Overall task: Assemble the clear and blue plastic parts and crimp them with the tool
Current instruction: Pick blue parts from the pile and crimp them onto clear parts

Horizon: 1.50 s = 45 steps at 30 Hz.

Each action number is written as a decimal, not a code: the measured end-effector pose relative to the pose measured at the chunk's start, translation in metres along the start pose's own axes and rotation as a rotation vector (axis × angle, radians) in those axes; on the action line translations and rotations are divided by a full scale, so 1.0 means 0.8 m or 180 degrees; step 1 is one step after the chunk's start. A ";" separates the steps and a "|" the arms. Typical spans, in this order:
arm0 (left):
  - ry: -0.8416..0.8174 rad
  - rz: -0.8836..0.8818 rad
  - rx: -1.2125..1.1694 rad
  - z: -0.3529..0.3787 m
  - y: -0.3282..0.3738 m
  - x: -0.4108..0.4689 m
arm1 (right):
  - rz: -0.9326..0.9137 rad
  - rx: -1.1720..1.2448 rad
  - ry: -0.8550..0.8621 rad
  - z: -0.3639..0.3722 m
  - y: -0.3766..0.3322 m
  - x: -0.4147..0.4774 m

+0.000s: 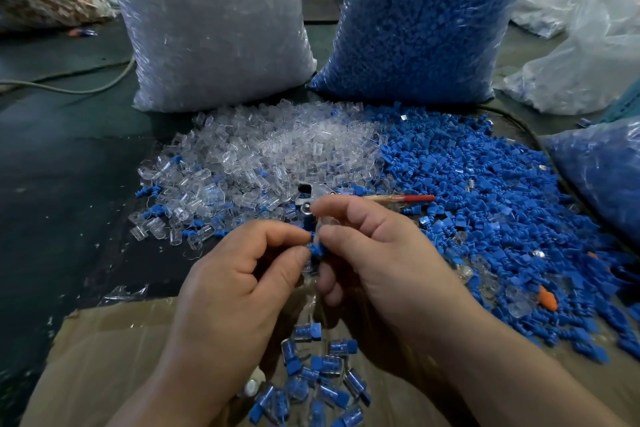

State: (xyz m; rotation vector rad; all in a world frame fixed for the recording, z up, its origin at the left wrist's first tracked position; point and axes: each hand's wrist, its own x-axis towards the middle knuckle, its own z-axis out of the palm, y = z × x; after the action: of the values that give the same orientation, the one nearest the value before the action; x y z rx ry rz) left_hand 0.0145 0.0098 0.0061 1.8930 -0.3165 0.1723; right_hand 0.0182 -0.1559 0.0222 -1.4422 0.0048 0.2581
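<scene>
My left hand (239,274) and my right hand (377,253) meet at the centre of the view. Between their fingertips is a small blue plastic part (316,248). My right hand also pinches a clear plastic part (325,222) just above it. The two parts touch; whether they are fully joined is hidden by my fingers. The crimp tool (346,197), with a metal head and a red-tipped handle, lies on the pile just beyond my hands. A heap of clear parts (277,152) lies to the left and a heap of blue parts (485,191) to the right.
A big bag of clear parts (214,28) and a big bag of blue parts (426,21) stand at the back. Several joined clear-and-blue pieces (318,374) lie in a cardboard box (114,340) below my hands. More plastic bags (588,55) sit at the right.
</scene>
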 end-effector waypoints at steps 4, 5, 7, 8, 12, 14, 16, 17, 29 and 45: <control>-0.0039 0.0095 -0.0065 0.005 0.001 -0.003 | 0.0128 0.0272 -0.0125 0.009 0.002 -0.002; -0.0017 0.0064 -0.0080 0.005 -0.001 -0.003 | 0.0193 0.0499 -0.0152 0.010 0.001 -0.002; 0.0058 -0.0087 -0.0319 0.004 -0.002 -0.002 | 0.0290 0.0874 -0.0173 0.007 -0.004 -0.004; 0.0099 -0.0095 -0.0290 0.003 -0.003 -0.001 | 0.0297 0.0884 -0.0192 0.005 -0.006 -0.005; -0.0022 -0.0160 -0.0053 -0.001 -0.004 0.000 | 0.0228 0.0359 -0.0402 0.003 -0.008 -0.010; -0.0083 -0.0248 -0.0156 -0.001 -0.004 0.000 | 0.0212 0.0124 -0.0370 0.004 -0.009 -0.012; -0.0158 -0.0336 -0.0358 0.000 -0.003 -0.002 | 0.0141 -0.0228 -0.0319 0.004 -0.009 -0.013; -0.0226 -0.0386 -0.0509 0.000 -0.004 -0.002 | 0.0096 -0.0481 -0.0296 0.003 -0.009 -0.014; -0.0491 -0.0350 -0.0356 -0.012 -0.012 0.001 | 0.0012 -0.1183 -0.0259 -0.010 -0.018 -0.024; 0.0140 -0.0510 -0.0010 -0.014 -0.001 0.001 | 0.0186 0.0519 -0.0013 -0.007 -0.018 -0.020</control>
State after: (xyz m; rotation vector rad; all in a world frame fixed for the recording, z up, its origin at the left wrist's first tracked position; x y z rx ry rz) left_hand 0.0162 0.0201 0.0092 1.8995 -0.1345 0.1053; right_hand 0.0060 -0.1659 0.0377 -1.2806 0.0633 0.3019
